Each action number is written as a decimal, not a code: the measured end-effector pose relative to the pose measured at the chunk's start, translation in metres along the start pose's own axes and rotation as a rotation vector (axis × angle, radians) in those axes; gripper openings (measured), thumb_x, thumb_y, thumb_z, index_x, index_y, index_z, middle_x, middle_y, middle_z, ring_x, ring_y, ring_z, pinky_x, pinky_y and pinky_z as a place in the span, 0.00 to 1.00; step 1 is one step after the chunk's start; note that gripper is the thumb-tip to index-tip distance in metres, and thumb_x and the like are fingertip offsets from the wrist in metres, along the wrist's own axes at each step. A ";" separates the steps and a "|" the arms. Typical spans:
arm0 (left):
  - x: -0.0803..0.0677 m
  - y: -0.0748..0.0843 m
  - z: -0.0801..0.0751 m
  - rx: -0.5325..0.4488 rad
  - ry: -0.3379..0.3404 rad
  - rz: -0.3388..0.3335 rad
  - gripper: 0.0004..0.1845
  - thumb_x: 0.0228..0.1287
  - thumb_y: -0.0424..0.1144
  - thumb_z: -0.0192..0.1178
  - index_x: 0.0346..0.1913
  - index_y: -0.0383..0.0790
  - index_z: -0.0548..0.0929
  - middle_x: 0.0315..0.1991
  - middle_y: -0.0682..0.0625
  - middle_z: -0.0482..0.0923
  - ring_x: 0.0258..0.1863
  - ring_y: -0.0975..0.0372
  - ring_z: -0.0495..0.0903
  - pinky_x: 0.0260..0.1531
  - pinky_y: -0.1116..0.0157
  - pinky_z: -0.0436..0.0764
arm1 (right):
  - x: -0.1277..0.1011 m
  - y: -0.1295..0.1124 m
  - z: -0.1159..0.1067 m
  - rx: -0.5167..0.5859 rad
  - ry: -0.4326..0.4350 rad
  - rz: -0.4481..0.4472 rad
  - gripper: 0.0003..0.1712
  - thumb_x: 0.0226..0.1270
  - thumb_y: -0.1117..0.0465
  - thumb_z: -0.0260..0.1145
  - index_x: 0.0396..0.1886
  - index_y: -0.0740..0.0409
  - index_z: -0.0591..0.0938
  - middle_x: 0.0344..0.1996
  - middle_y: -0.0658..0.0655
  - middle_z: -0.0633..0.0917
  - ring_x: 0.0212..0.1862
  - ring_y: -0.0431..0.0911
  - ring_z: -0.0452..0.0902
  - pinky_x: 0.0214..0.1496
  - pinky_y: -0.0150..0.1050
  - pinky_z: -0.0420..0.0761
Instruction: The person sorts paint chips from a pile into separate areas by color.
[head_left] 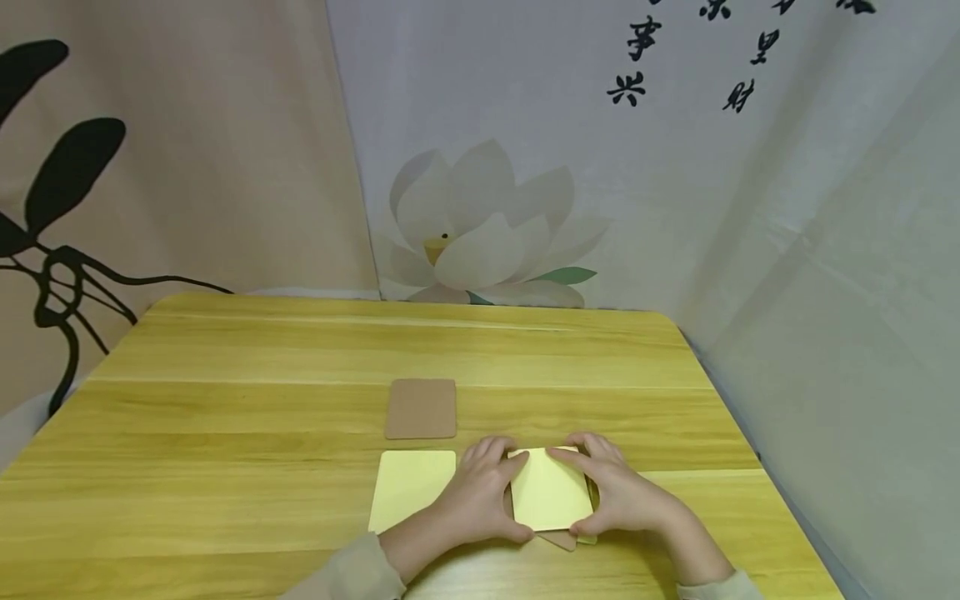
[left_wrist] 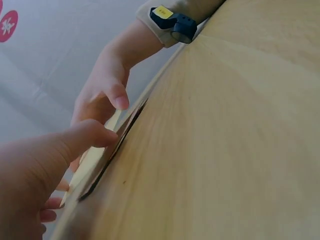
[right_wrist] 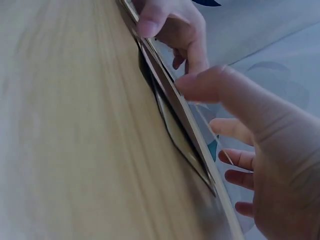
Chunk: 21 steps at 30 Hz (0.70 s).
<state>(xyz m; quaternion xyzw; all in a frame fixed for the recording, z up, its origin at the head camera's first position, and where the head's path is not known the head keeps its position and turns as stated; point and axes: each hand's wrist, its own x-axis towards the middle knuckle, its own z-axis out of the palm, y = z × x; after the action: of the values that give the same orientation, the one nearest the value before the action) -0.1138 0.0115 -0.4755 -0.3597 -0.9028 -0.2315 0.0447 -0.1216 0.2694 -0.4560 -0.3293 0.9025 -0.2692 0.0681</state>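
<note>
In the head view, a pale yellow square card (head_left: 551, 492) lies uppermost on a small uneven pile. A brown corner (head_left: 558, 539) pokes out below its near edge. My left hand (head_left: 480, 492) grips the pile's left side, thumb at the near edge and fingers at the far edge. From the right, my right hand (head_left: 626, 496) holds the same card between thumb and fingers at its corners. The wrist views show the pile's edges (right_wrist: 172, 100) from low down, with gaps between the layers. How many cards are stacked is hard to tell.
A second yellow square card (head_left: 411, 487) lies left of the pile, partly behind my left forearm. Beyond it is a brown square card (head_left: 422, 408). The wooden table (head_left: 225, 467) meets printed curtains (head_left: 637, 208) at its back and sides.
</note>
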 end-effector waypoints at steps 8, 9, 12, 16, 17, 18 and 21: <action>-0.012 -0.008 -0.014 -0.084 -0.011 -0.052 0.52 0.37 0.61 0.73 0.65 0.36 0.72 0.64 0.45 0.63 0.65 0.52 0.58 0.63 0.45 0.57 | 0.008 -0.014 0.003 -0.031 0.030 -0.013 0.55 0.35 0.48 0.80 0.69 0.44 0.69 0.63 0.51 0.65 0.63 0.50 0.56 0.58 0.60 0.63; -0.014 -0.009 -0.016 -0.094 -0.014 -0.059 0.51 0.37 0.61 0.73 0.66 0.36 0.71 0.64 0.46 0.63 0.65 0.52 0.58 0.63 0.44 0.56 | 0.010 -0.015 0.004 -0.029 0.031 -0.010 0.54 0.36 0.47 0.80 0.69 0.44 0.69 0.63 0.52 0.65 0.63 0.51 0.56 0.58 0.60 0.63; -0.020 -0.015 -0.021 -0.121 -0.016 -0.068 0.51 0.38 0.60 0.73 0.67 0.38 0.71 0.65 0.46 0.62 0.65 0.52 0.57 0.63 0.43 0.56 | 0.014 -0.020 0.008 -0.019 0.035 -0.003 0.54 0.37 0.46 0.79 0.70 0.41 0.68 0.64 0.52 0.64 0.64 0.51 0.55 0.58 0.60 0.63; -0.027 -0.022 -0.027 -0.149 0.000 -0.069 0.51 0.38 0.59 0.73 0.67 0.38 0.70 0.66 0.46 0.61 0.65 0.52 0.57 0.61 0.42 0.57 | 0.019 -0.026 0.015 -0.009 0.050 -0.007 0.55 0.38 0.44 0.78 0.71 0.39 0.66 0.64 0.53 0.64 0.65 0.50 0.55 0.58 0.61 0.63; -0.029 -0.024 -0.028 -0.154 0.003 -0.070 0.51 0.38 0.59 0.73 0.67 0.38 0.70 0.67 0.46 0.60 0.65 0.52 0.56 0.61 0.42 0.57 | 0.021 -0.027 0.016 -0.008 0.054 -0.010 0.55 0.38 0.43 0.78 0.71 0.39 0.66 0.65 0.54 0.64 0.65 0.49 0.54 0.58 0.61 0.63; -0.031 -0.025 -0.029 -0.157 0.005 -0.070 0.51 0.39 0.59 0.73 0.67 0.39 0.70 0.67 0.46 0.60 0.66 0.52 0.56 0.61 0.42 0.57 | 0.022 -0.029 0.017 -0.009 0.057 -0.015 0.55 0.39 0.43 0.77 0.72 0.39 0.65 0.65 0.55 0.63 0.65 0.49 0.54 0.58 0.61 0.62; -0.036 -0.030 -0.033 -0.165 0.000 -0.068 0.51 0.39 0.59 0.73 0.68 0.39 0.69 0.67 0.46 0.59 0.66 0.52 0.55 0.61 0.41 0.57 | 0.026 -0.032 0.021 -0.003 0.058 -0.029 0.56 0.39 0.42 0.77 0.72 0.39 0.64 0.66 0.56 0.62 0.65 0.49 0.53 0.58 0.61 0.63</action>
<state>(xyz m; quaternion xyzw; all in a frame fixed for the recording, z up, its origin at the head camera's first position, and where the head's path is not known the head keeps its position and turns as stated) -0.1100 -0.0447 -0.4665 -0.3314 -0.8924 -0.3062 0.0069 -0.1173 0.2233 -0.4550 -0.3345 0.8996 -0.2783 0.0375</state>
